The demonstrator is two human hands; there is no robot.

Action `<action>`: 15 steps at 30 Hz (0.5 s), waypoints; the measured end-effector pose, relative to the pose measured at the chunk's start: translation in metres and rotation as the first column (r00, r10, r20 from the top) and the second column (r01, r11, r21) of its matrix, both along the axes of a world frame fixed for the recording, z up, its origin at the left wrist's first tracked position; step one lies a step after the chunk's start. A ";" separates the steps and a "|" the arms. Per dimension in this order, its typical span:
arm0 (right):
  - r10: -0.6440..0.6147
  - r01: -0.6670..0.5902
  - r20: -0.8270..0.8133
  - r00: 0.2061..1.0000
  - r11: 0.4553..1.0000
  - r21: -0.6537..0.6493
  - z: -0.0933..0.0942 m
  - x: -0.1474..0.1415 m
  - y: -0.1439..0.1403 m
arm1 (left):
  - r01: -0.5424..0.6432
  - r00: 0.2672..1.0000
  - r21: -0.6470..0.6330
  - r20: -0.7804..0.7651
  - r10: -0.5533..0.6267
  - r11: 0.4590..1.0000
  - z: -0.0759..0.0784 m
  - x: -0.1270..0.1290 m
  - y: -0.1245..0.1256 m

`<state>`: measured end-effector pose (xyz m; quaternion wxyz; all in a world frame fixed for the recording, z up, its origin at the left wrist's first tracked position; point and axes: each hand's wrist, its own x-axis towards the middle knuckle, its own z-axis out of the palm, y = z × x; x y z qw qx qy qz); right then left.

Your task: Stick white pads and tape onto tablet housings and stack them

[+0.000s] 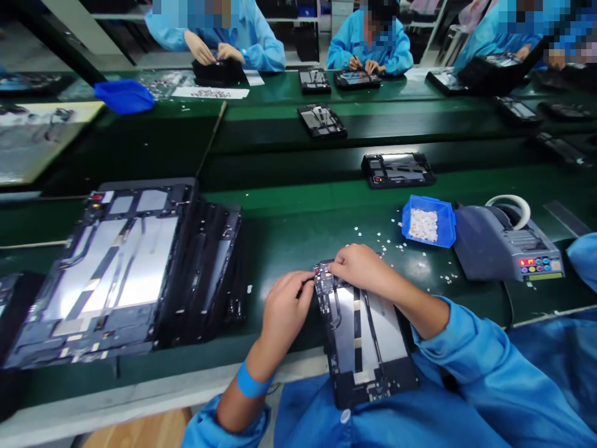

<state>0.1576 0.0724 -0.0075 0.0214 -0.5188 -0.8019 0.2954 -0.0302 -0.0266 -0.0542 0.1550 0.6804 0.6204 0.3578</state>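
An opened tablet (380,326), its silver battery area and ribbon cables bare, lies tilted over the bench's near edge against my blue clothing. My left hand (284,308) is closed at its upper left corner, fingertips on the edge; a dark patch between thumb and finger is unclear. Across the tablet's top end reaches my right hand (361,267), fingers bent and tips pressed by the small camera parts in that corner. Whatever those right fingertips pinch is too small to make out.
Left stands a leaning stack of opened tablets (125,249). A blue tray (443,214) of small white pieces sits beside a tape dispenser (504,242); white bits are scattered nearby. Another tablet (398,169) lies beyond. Across the green bench, several co-workers in blue handle devices.
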 end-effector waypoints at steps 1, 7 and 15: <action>0.001 -0.001 0.031 1.000 1.000 0.008 -0.002 -0.001 0.001 | 0.045 0.998 0.038 -0.043 -0.044 0.998 -0.001 0.001 0.000; -0.016 0.015 0.105 0.994 1.000 0.005 -0.002 -0.005 -0.001 | 0.143 0.967 0.111 -0.227 -0.115 0.983 -0.003 0.004 0.006; 0.021 -0.021 0.145 0.989 1.000 -0.002 0.003 -0.010 0.006 | 0.215 0.881 0.100 -0.450 -0.149 0.972 0.001 0.000 0.010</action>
